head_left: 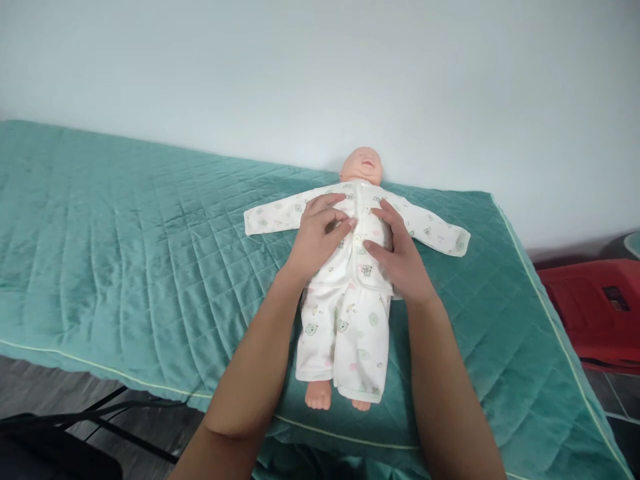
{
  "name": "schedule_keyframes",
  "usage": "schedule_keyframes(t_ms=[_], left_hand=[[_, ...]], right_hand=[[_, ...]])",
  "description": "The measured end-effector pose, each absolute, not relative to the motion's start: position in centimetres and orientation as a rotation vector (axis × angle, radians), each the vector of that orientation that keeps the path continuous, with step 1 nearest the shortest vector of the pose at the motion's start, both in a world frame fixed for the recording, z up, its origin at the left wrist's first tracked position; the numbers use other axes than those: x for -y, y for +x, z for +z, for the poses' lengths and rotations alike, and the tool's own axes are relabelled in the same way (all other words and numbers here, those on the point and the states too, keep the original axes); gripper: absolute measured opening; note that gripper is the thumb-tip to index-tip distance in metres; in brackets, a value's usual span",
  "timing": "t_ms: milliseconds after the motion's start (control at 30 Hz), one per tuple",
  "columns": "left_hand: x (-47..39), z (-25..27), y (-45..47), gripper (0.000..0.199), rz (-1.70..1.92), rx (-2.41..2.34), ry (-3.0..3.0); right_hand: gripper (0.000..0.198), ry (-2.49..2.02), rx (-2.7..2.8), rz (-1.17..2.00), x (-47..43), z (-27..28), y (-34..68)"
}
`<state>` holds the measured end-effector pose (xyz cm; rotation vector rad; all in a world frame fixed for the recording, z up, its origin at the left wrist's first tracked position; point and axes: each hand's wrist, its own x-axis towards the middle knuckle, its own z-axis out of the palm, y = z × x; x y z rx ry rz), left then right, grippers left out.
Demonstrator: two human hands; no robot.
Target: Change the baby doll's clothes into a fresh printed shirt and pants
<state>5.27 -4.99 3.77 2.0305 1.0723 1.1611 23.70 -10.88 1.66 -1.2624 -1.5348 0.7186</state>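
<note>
a clothed doll (354,275) lies on its back on a green quilted cover (175,267), the head (361,163) at the far edge, close to a pale wall (225,80). it is dressed in a white printed top (367,263) and matching trousers (363,333), both marked with small animal figures. the sleeves are spread outward to either side, the left one (273,215) running toward the open stretch of the cover and the right one (440,230) toward its corner. the feet (319,395) show below the trouser hems.

the person's left hand (323,230) lies over the chest on one side of the front opening, fingers bent and thumb drawn near the forefinger; whether cloth is pinched between them cannot be told. the right hand (400,250) rests at the other side of the top, loosely open, with a gap between thumb and forefinger; the thumb tip lies just beside a small fastener (357,238) on the front edge.

light piping (345,437) trims the cover. a red object (595,310) stands beyond it at right; a dark metal frame (133,437) shows over the grey floor (30,380) at lower left.
</note>
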Motion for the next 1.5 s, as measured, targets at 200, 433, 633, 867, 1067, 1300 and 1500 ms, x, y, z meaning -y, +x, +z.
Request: schedule_keyframes(t_ms=[200, 433, 633, 867, 1067, 1300, 1500], left_hand=[[5.4, 4.3, 5.1, 0.014, 0.999, -0.980, 2.081], [5.4, 4.6, 5.3, 0.014, 0.995, -0.956, 1.984], [5.4, 4.9, 5.4, 0.016, 1.034, -0.961, 1.888], [5.4, 4.8, 5.4, 0.025, 1.057, -0.975, 1.898], [5.4, 4.5, 5.1, 0.011, 1.040, -0.984, 1.939], [5.3, 4.8, 4.1, 0.008, 1.012, -0.916, 1.903], [5.8, 6.1, 2.7, 0.002, 0.817, -0.911, 2.017]], right_hand=[[0.054, -1.263, 1.553, 0.670, 10.9, 1.8, 23.4], [0.054, -1.255, 1.572, 0.662, 10.8, 1.7, 23.5], [0.055, -1.256, 1.583, 0.667, 10.9, 1.7, 23.6], [0.058, -1.243, 1.608, 0.685, 10.9, 1.8, 23.9], [0.055, -1.246, 1.561, 0.737, 11.2, 2.3, 23.8], [0.049, -1.227, 1.534, 0.752, 11.5, 2.4, 23.5], [0.049, -1.205, 1.521, 0.756, 11.1, 1.8, 24.0]])
